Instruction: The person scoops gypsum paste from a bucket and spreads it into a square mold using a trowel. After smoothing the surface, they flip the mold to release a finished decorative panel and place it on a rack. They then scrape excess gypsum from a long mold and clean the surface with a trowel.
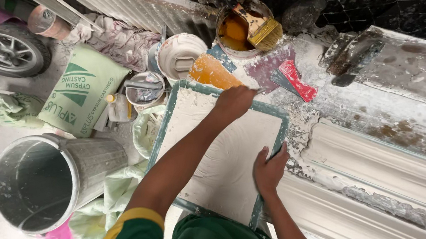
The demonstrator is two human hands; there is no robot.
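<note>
A rectangular green-edged mould tray [166,125] filled with white plaster lies in front of me. My left hand [234,101] reaches to the tray's far edge and is closed on a thin tool whose tip pokes out to the right. My right hand [268,168] grips the tray's right rim, fingers curled over the edge. Both forearms cross above the white plaster surface.
A grey metal bucket [40,183] lies at left beside a green plaster sack [81,92]. Behind the tray are a bucket of orange liquid with a brush [243,28], plastic scrapers [294,78], a white tub [177,55]. White cornice mouldings [375,179] lie at right. A wheel [12,51] is far left.
</note>
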